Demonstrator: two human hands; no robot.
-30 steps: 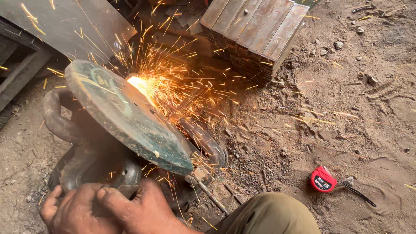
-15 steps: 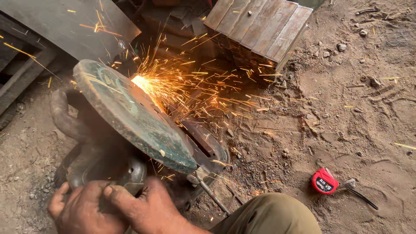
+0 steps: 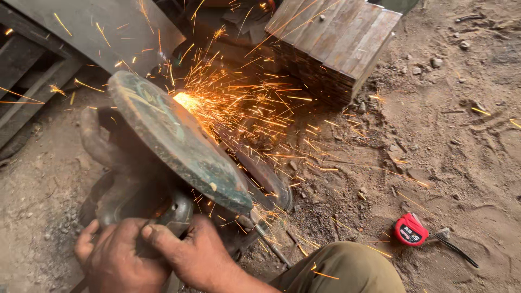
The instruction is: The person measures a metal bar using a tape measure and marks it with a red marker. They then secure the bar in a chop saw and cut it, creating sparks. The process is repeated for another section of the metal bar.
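Metalworking yard, dirt floor (image 3: pixel 434 146), grinding sparks (image 3: pixel 239 103), stacked steel strips (image 3: pixel 336 43)

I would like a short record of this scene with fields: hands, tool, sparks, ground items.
hands: left hand and right hand both grip the saw handle
tool: chop saw with round green blade guard, tilted down
sparks: orange, flying from the cut point toward the stacked metal strips
ground items: red tape measure on dirt ground

Our left hand (image 3: pixel 116 260) and right hand (image 3: pixel 198 255) side by side on the chop saw handle (image 3: pixel 163 217), round green saw guard (image 3: pixel 173 138) just beyond them, stacked flat metal bars (image 3: pixel 334 46) farther off, small red tape measure (image 3: pixel 411 230) on the dirt to our right
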